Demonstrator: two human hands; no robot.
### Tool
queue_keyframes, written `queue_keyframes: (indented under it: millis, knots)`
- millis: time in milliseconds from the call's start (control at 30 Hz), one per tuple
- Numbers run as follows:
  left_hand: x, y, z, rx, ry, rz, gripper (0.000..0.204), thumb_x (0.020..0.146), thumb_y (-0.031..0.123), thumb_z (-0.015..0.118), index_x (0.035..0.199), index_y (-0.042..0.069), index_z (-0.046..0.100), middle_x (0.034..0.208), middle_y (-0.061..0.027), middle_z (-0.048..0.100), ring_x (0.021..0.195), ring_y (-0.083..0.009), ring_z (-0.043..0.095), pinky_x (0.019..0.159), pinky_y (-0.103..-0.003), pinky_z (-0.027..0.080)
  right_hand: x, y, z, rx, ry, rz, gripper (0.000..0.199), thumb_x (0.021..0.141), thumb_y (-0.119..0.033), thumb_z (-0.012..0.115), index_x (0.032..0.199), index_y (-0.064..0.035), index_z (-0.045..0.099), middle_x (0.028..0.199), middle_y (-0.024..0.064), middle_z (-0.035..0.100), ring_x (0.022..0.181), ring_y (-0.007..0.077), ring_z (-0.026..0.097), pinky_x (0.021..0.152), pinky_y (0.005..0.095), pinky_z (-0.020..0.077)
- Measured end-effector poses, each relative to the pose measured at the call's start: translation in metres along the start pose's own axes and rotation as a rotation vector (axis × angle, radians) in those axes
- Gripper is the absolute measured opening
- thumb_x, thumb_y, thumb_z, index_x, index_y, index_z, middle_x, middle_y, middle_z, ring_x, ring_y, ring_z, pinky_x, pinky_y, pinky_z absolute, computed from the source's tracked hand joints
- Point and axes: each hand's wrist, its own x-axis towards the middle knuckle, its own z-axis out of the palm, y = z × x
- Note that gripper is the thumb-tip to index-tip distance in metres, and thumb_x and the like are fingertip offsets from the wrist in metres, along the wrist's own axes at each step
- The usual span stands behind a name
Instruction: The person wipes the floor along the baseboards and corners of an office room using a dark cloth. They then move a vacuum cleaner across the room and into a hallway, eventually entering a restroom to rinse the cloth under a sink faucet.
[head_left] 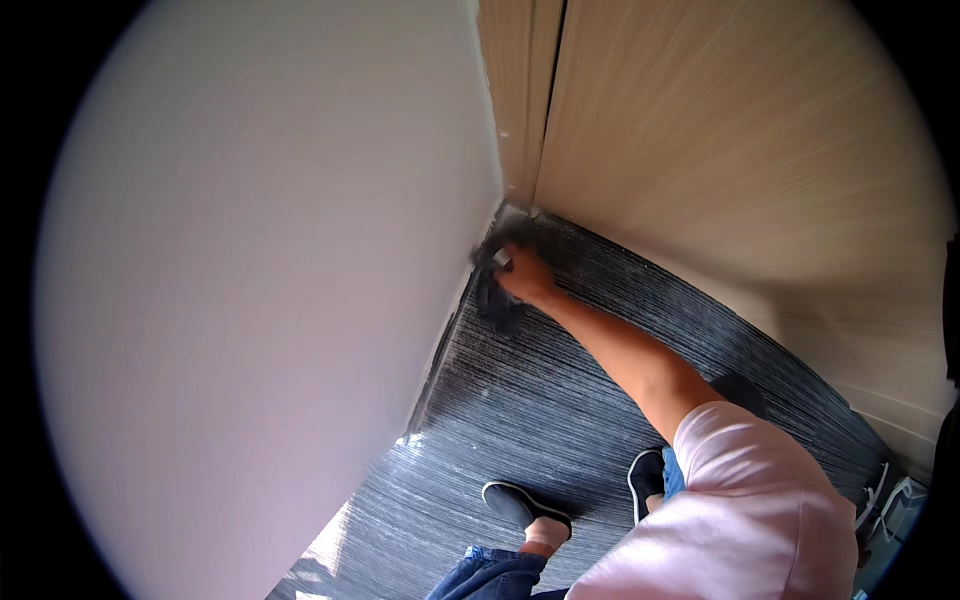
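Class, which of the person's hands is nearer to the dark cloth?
Right. The right hand holds the dark cloth near the foot of the wall; the left hand is out of view.

Blurred at upper centre: bare right hand (527, 275), finger outlines smeared, gripping limp, dark, cloth-like bundle (494, 296), exact shape unclear; small whitish patch (502, 258) there too tiny to identify. Cut off by the bottom edge: pale pink short-sleeved shirt (720, 540), partly hiding black slip-on shoe (639, 485) at lower centre. At lower right, clipped by the lens's dark rim: greyish angular object (903, 507), kind unclear.
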Motion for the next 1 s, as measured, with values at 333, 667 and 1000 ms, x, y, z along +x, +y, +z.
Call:
queue_keyframes:
  millis: [333,667,1000]
  knots:
    - [-0.049,-0.011,0.024,-0.332,0.018,-0.467,0.016,0.09,0.003,0.059,0.105,-0.003,0.06,0.104,-0.0135,0.059,0.094,-0.0217,0.057,0.085,-0.031,0.046,0.045,0.0,-0.034,0.005,-0.09,0.018,0.058,0.07,-0.03,0.066,0.118,0.0007,0.054,0.111,0.0258,0.06,0.103,0.0376,0.06,0.086,0.0453,0.0491]
    - [-0.018,-0.001,0.013,-0.062,-0.02,-0.098,0.019,0.09,0.006,0.061,0.107,-0.002,0.059,0.103,-0.0124,0.06,0.096,-0.0225,0.057,0.087,-0.033,0.046,0.027,0.011,-0.027,-0.131,0.182,0.024,0.061,0.073,-0.031,0.065,0.129,-0.0109,0.049,0.111,0.0211,0.061,0.103,0.0387,0.059,0.087,0.0447,0.0486]
    - [-0.015,0.031,0.003,0.032,0.005,-0.005,0.016,0.087,0.005,0.062,0.101,-0.002,0.061,0.098,-0.0151,0.062,0.09,-0.0277,0.059,0.082,-0.036,0.047,0.032,-0.019,-0.07,-0.259,-0.431,-0.064,0.073,0.07,-0.032,0.063,0.135,-0.0041,0.044,0.117,0.0216,0.061,0.103,0.0372,0.061,0.088,0.042,0.0489]
